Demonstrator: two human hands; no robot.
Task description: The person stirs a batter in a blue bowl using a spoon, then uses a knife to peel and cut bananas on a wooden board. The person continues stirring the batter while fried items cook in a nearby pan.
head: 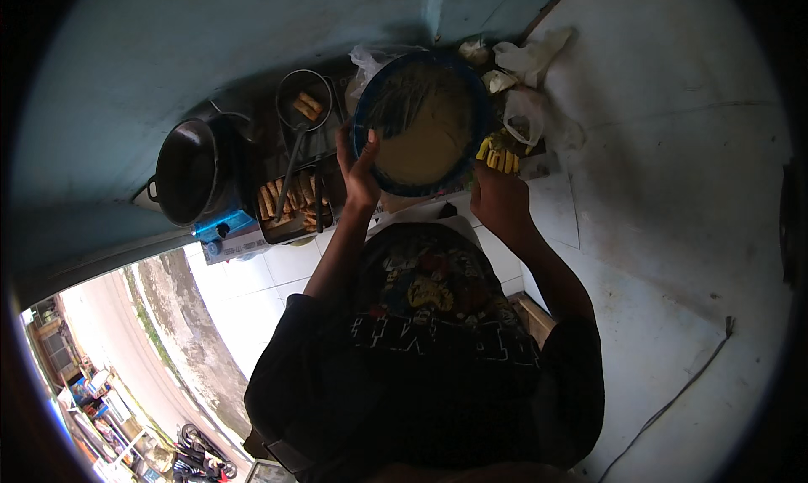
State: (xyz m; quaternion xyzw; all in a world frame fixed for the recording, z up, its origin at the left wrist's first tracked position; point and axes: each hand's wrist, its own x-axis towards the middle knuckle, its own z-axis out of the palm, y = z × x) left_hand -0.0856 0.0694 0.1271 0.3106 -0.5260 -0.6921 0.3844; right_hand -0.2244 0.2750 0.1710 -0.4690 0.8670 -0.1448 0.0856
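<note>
A wide blue plastic basin (424, 188) is in front of me, with pale, thick batter (420, 145) pooled inside. Streaks of it coat the far inner wall. My left hand (361, 174) grips the basin's left rim, thumb over the edge and fingers outside. At the lower right rim my right hand (503, 196) is closed, its fingertips partly hidden against the basin. Just beyond that hand lie several yellow peeled pieces, perhaps banana (502, 160).
To the left, a black wok (188, 170) sits on a blue-sided gas stove (226, 225). Beside it, a tray (291, 235) holds several fried rolls and tongs. A round strainer (305, 71) contains fried pieces. Plastic bags (525, 116) lie at the back right, near the wall.
</note>
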